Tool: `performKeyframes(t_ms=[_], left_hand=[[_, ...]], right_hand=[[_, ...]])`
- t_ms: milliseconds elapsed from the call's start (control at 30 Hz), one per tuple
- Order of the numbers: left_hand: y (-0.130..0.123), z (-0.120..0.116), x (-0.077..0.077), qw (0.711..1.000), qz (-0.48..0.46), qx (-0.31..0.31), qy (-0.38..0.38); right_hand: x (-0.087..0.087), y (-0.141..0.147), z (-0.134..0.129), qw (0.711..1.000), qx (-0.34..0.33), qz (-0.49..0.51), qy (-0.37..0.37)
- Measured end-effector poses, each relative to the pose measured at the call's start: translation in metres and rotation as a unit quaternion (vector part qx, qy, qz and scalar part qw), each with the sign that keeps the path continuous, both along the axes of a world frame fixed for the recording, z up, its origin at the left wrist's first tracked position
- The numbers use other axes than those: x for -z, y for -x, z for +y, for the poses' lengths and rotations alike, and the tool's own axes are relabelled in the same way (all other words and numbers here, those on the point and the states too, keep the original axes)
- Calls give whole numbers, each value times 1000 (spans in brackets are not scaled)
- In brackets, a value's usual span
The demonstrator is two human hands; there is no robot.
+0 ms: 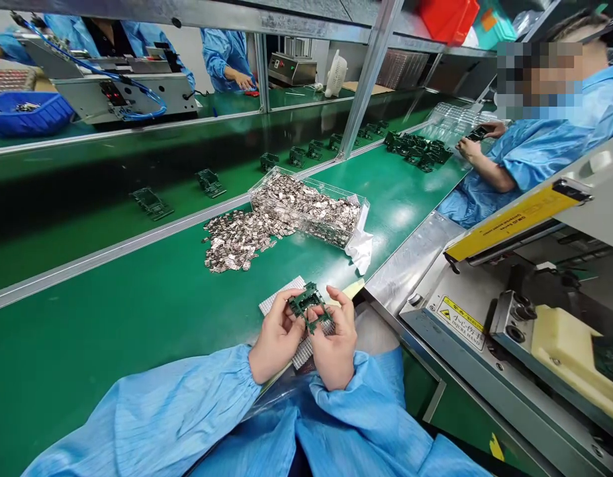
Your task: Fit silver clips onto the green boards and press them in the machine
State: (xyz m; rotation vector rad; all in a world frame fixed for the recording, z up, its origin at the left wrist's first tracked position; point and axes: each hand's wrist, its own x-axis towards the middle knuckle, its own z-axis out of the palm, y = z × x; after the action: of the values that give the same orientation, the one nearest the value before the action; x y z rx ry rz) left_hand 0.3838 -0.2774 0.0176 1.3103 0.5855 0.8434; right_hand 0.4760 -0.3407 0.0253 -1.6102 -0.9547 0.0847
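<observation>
Low in the centre of the frame, the left hand and the right hand hold a small green circuit board between them, each grip pinching one side of it with thumb and fingertips just above the near edge of the green counter. Under the hands lies a white ribbed tray. Further up the frame, a clear plastic box holds small metal parts, with a loose heap of metal clips spilled to its left. At the upper right, another person's hands work beside a cluster of dark boards.
</observation>
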Motion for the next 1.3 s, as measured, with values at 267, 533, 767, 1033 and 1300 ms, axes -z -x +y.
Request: performKeyframes(t_ms=[267,533,767,1033,1300], left_hand=[[0,1,-2,999,-25,7,-27],[1,0,-3,999,7,3,-52],[4,-4,3,998,23,9,-57],[12,0,-8,990,94,58,-92],[-25,-1,-82,879,172,422,-142]], right_hand=[[2,1,1,999,-13,47,6],[5,2,0,994,-27,104,-32],[6,-4,-4,976,-67,191,-79],[-25,-40,-38,966,-244,86,-21],[-77,-92,-127,967,-242,-37,-76]])
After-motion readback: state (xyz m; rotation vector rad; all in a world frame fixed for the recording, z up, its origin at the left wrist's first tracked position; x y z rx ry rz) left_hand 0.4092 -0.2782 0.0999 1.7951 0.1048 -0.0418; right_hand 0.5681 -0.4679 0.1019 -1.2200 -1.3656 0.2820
